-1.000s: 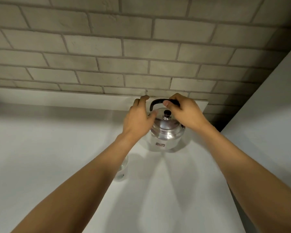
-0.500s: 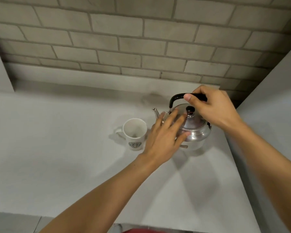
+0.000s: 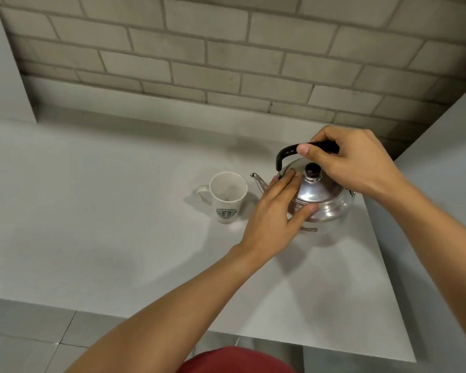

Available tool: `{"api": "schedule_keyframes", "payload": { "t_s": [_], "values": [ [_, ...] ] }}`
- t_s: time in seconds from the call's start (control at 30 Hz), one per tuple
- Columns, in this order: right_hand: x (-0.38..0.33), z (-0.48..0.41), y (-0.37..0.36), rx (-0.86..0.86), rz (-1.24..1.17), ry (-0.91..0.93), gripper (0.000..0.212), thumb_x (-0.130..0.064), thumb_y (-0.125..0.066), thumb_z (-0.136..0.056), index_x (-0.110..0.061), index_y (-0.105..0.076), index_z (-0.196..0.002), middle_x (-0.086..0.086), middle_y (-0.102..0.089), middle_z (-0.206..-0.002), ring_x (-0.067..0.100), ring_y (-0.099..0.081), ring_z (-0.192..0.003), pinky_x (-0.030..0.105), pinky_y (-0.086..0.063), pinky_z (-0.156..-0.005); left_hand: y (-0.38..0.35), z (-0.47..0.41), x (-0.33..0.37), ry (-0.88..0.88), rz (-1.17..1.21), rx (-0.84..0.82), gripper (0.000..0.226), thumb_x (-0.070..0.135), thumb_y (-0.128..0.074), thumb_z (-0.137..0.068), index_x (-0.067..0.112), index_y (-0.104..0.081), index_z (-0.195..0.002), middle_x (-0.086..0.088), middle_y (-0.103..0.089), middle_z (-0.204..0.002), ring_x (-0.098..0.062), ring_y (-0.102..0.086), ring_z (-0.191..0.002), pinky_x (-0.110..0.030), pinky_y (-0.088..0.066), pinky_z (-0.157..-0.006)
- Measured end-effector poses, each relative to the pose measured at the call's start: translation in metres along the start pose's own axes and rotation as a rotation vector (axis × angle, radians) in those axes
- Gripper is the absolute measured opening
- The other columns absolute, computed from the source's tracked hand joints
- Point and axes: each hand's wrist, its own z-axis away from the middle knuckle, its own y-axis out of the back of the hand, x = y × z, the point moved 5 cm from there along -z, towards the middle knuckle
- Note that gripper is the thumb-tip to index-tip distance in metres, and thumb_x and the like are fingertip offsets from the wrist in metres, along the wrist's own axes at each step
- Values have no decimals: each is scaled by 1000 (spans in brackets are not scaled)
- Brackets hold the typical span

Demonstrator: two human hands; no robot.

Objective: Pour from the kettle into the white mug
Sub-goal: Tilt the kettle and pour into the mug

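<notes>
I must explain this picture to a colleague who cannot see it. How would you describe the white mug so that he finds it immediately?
Start at the grey brick wall and come down to the pale counter below it. Left of the shiny metal kettle, on the spout side, stands the white mug, upright and apparently empty. It alone has a round green logo on its side, and neither hand touches it.

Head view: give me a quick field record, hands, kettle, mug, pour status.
right hand: closed on the black kettle handle
left hand: open, flat against the kettle's side and lid
kettle: steel, upright on the counter, lid on, spout toward the mug
mug: white, upright, left of the kettle, looks empty
pour: not yet started
</notes>
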Motion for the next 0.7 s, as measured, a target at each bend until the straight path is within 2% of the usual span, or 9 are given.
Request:
{"api": "schedule_keyframes", "payload": {
  "t_s": [0.13, 0.2, 0.3, 0.33, 0.4, 0.53, 0.6, 0.7],
  "values": [
    [-19, -10, 5, -31, 50, 80, 38, -63, -63, -92, -28, -76, -95, -12, -73, -80, 15, -67, -79, 33, -50, -68, 4, 1, 1, 14, 19, 48, 63, 43, -65, -100, 11, -49, -153, -4, -43, -162, -16, -37, -151, -34, -35, -120],
    [-29, -14, 5, -51, 77, 116, 37, -62, -64, -92, -27, -76, -94, -12, -71, -76, 16, -66, -77, 32, -47, -67, 7, 1, 0, 18, 25, 69, 64, 44, -65, -99, 13, -49, -153, -3, -43, -161, -15, -38, -150, -21, -32, -119],
    [-43, -22, 2, -79, 110, 154, 36, -59, -67, -91, -25, -77, -96, -16, -63, -72, 11, -60, -72, 24, -40, -62, 11, 0, -2, 32, 63, 102, 63, 43, -67, -99, 12, -50, -151, -4, -45, -160, -13, -39, -148, -3, -22, -112],
    [-47, -24, 1, -90, 127, 162, 36, -59, -68, -91, -25, -77, -96, -18, -61, -70, 9, -57, -68, 23, -38, -60, 13, 0, -2, 35, 77, 108, 64, 42, -67, -99, 11, -50, -152, -5, -45, -160, -13, -38, -149, -3, -21, -113],
    [-54, -29, 0, -116, 152, 178, 37, -61, -68, -90, -26, -76, -96, -16, -63, -68, 7, -58, -65, 28, -41, -59, 14, -1, -3, 41, 99, 115, 64, 42, -67, -99, 10, -49, -152, -6, -45, -160, -14, -37, -150, -5, -21, -114],
    [-66, -37, 1, -159, 185, 209, 40, -61, -68, -89, -24, -78, -99, 1, -75, -81, 22, -68, -78, 42, -56, -71, 15, -4, -3, 59, 135, 124, 65, 44, -67, -99, 13, -48, -152, -5, -46, -159, -14, -40, -148, -2, -22, -112],
    [-70, -39, 2, -177, 192, 213, 39, -61, -70, -88, -24, -78, -98, 0, -74, -80, 22, -68, -79, 41, -56, -72, 14, -5, -3, 61, 139, 133, 64, 45, -67, -98, 15, -49, -152, -4, -48, -158, -14, -43, -146, -3, -25, -110],
    [-73, -43, 3, -204, 203, 212, 35, -60, -71, -87, -26, -76, -97, -2, -71, -78, 22, -67, -79, 41, -56, -70, 15, -5, -2, 63, 168, 170, 63, 45, -68, -97, 16, -51, -150, -4, -52, -155, -10, -45, -140, 5, -22, -103]
  ]
}}
